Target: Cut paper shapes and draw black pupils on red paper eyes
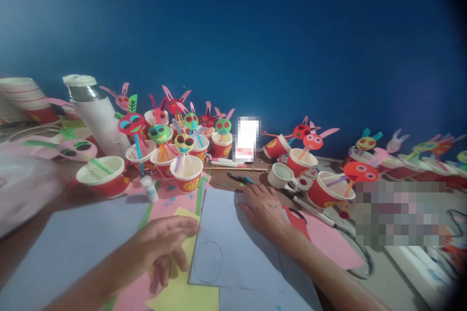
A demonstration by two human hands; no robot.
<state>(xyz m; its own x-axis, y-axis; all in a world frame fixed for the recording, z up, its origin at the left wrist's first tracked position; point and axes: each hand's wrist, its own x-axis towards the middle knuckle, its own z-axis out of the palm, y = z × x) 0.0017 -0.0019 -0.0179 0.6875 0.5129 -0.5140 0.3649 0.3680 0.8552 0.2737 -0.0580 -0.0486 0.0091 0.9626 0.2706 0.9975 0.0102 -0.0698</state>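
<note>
My left hand [166,245] hovers over the stacked coloured paper, fingers loosely curled, its fingertips at the left edge of a pale lilac sheet [226,233]. That sheet carries a drawn pencil oval [208,262]. My right hand [266,209] lies flat, palm down, on the sheet's upper right part. Neither hand holds anything. Under the lilac sheet lie yellow paper [182,296] and pink paper [171,204].
Red paper cups with paper faces on straws [184,175] crowd the table's back. A small glue bottle [149,188], pens [239,178], a white cup [281,176] and scissors [321,216] lie near the sheet. A white cylinder [98,116] and stacked cups [25,97] stand at left.
</note>
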